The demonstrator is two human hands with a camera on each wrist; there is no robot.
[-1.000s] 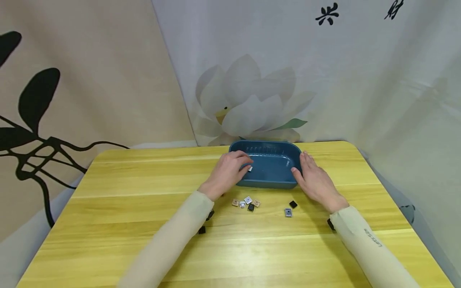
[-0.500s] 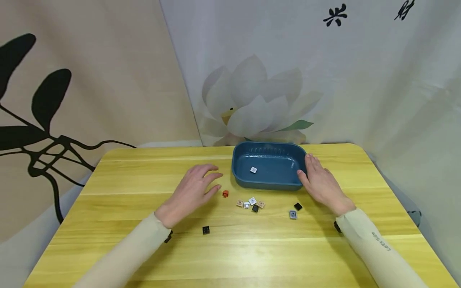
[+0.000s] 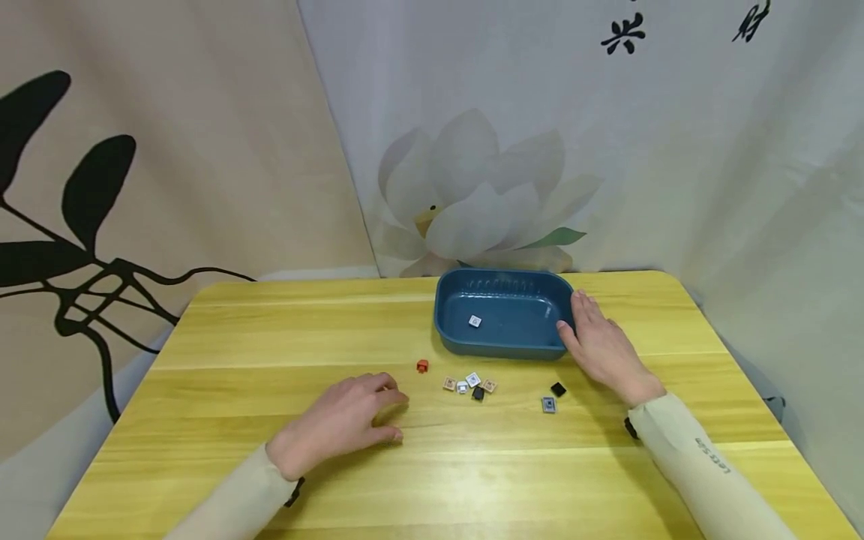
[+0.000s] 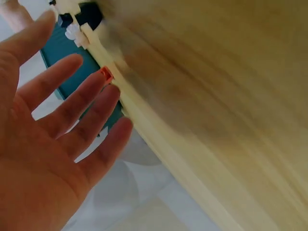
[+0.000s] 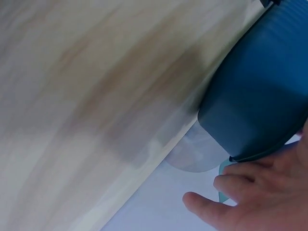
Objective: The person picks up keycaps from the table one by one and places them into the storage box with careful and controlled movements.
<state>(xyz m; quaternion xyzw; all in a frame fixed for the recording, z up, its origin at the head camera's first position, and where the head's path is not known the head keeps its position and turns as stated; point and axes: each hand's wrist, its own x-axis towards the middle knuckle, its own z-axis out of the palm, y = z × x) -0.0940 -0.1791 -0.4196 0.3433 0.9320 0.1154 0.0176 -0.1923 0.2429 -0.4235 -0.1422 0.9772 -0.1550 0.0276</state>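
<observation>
My left hand [image 3: 344, 420] is low over the wooden table, left of a loose group of small keycaps, its fingers spread with nothing between them. In the left wrist view a black keycap [image 4: 90, 15] lies beyond the thumb; the hand covers its spot in the head view. A red keycap [image 3: 422, 366] sits farther back. My right hand [image 3: 604, 345] lies against the right end of a blue plastic bin [image 3: 502, 350], fingers extended along the wall and thumb at the rim. One white keycap [image 3: 475, 321] is inside the bin.
In front of the bin are tan keycaps [image 3: 449, 383], white keycaps [image 3: 472, 379] and a dark keycap [image 3: 478, 394]. A grey keycap [image 3: 549, 405] and a black keycap [image 3: 558, 389] lie farther right. A printed curtain [image 3: 270, 150] hangs behind the table's far edge.
My left hand has let go of the white keycap, which now lies in the bin. It has withdrawn left and come toward the front of the table. The right hand stays at the bin.
</observation>
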